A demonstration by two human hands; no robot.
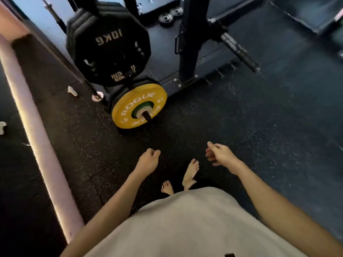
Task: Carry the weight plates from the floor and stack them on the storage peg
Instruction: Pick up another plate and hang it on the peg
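Below, 2 empty hands, left hand [149,160], right hand [219,154], 1 yellow plate [130,101] on peg [148,116].

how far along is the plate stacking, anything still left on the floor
Done: a yellow round Rogue plate sits on the low storage peg, with smaller green and white plates in front of it, and black twelve-sided 10KG plates hang above. In hand: nothing; the left hand and right hand hang loosely curled. Left: two small grey round plates lie on the floor behind the rack.
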